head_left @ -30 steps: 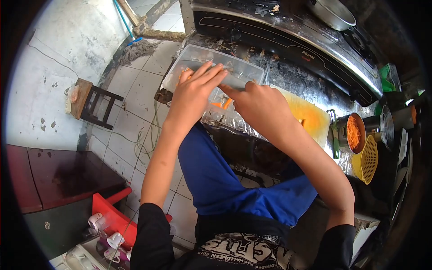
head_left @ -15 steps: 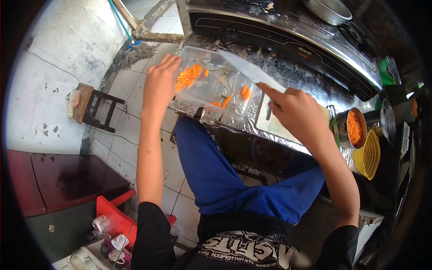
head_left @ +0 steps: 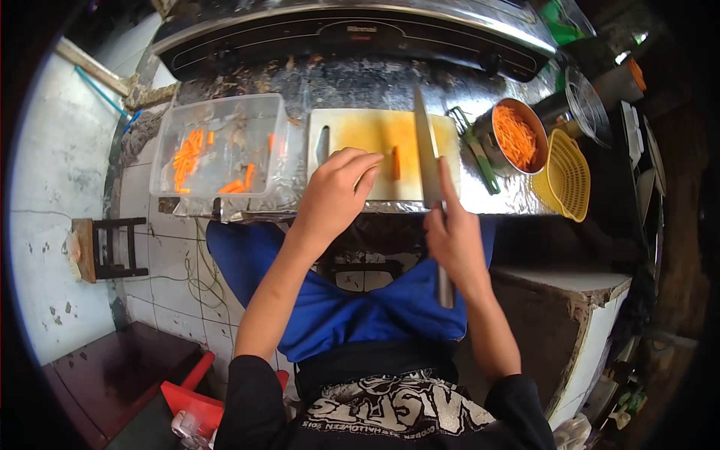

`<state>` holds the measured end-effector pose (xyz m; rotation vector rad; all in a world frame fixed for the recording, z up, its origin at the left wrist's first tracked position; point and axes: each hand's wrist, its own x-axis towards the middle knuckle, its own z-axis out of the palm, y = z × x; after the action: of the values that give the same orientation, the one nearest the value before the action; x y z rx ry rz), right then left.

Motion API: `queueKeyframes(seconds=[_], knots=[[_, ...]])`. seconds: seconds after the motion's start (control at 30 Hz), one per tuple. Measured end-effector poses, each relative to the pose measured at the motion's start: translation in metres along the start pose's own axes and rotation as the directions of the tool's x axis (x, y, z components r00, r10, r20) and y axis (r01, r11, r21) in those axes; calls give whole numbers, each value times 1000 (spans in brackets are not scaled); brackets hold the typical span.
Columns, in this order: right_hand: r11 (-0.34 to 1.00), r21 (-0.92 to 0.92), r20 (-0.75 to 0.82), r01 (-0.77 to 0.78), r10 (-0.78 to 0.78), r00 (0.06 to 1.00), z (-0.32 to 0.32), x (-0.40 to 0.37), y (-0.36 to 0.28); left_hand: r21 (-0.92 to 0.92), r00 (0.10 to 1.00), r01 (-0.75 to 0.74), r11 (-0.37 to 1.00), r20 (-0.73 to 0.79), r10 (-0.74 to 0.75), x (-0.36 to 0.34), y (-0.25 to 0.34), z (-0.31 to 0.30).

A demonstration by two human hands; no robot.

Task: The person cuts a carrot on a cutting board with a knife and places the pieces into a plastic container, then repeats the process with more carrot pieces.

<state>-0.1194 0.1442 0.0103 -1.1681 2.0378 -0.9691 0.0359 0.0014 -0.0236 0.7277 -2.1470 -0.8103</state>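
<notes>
A white cutting board (head_left: pixel 352 127), stained yellow, lies on the foil-covered counter before me. One carrot piece (head_left: pixel 397 163) is on it. My left hand (head_left: pixel 341 184) reaches over the board's front edge, its fingertips just left of that piece with a small gap. Its fingers look loosely bent and slightly apart, holding nothing I can see. My right hand (head_left: pixel 456 236) grips a large kitchen knife (head_left: pixel 426 142), with the blade pointing away from me over the board's right side. To the left, a clear plastic container (head_left: pixel 217 112) holds a pile of carrot sticks (head_left: pixel 187 157) and several loose pieces.
A metal pot (head_left: pixel 498 154) of shredded carrot stands right of the board, with a green-handled peeler (head_left: pixel 480 159) beside it. A yellow basket (head_left: pixel 562 180) leans at the counter's right end. Behind runs a black gas stove (head_left: pixel 360 31). A small stool (head_left: pixel 105 251) stands at far left.
My view has swung right. My left hand has left the plastic container and come over the cutting board. My right hand has brought the knife from above the container to the board's right side.
</notes>
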Motion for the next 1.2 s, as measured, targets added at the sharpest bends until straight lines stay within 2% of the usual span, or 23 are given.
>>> queueKeyframes(seconds=[0.03, 0.07, 0.13, 0.27, 0.37, 0.47, 0.57, 0.63, 0.8, 1.13, 1.2], knots=[[999, 43, -10, -2, 2, 1000, 5, -2, 3, -11, 1000, 15, 1000, 9, -15, 1, -1, 12], [994, 85, 9, -67, 67, 998, 6, -4, 2, -14, 1000, 10, 1000, 27, -9, 1, -2, 22], [984, 137, -3, -117, 118, 993, 6, -4, 5, 113, 999, -38, 993, 8, 37, 3, -3, 35], [977, 153, -1, -150, 151, 988, -3, -5, 12, 90, 999, -40, 995, 29, 38, 7, 2, 48], [978, 182, -27, -101, 107, 994, -6, -8, 20, 85, 996, -73, 994, 61, 67, 10, -2, 51], [987, 129, 13, -98, 97, 995, -9, -8, 19, 109, 999, -32, 993, 26, 30, 11, -5, 51], [998, 46, 11, 45, -45, 999, -2, -8, 21, 150, 1000, -21, 988, 9, 19, 10, -1, 51], [998, 26, 19, 61, -61, 998, 4, -7, 21, 212, 1000, -3, 977, 21, -2, 8, 1, 52], [988, -24, 31, 153, -152, 988, 12, -5, 24, 214, 999, 50, 976, -5, -50, 6, -2, 55], [985, -78, 72, 154, -149, 986, 15, -15, 18, 217, 997, 58, 974, 38, -67, 6, -4, 55], [972, -178, 74, 151, -140, 987, 17, -17, 16, 215, 997, 65, 975, 35, -74, 6, -5, 56]])
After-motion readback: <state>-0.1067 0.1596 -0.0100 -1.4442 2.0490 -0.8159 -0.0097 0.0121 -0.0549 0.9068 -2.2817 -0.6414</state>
